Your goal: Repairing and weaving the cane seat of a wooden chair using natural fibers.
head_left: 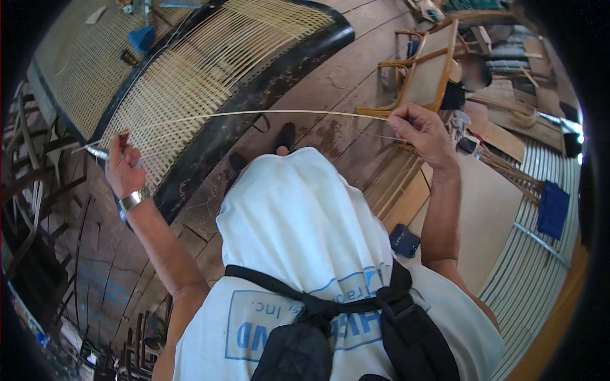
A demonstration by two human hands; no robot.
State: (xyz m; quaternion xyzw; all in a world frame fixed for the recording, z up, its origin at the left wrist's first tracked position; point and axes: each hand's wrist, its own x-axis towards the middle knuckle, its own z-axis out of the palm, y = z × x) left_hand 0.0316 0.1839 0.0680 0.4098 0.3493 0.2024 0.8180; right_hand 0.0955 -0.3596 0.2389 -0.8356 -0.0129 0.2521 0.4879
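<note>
A long pale cane strand arcs above my lap from the woven panel to my right hand. My right thumb and fingers pinch it near its right end. My left hand, with a metal watch at the wrist, is over the panel's lower left corner, its fingers curled. Whether it grips the strand or something else is unclear. A shiny metal piece shows just left of its fingers. The woven cane panel has a dark wooden frame, with loose parallel strands toward its far end.
A blue object rests on the far woven section. A wooden chair frame stands at the far right, near stacked boards and a blurred person. A pale board lies at right beside a dark blue box. Dark chair frames crowd the left.
</note>
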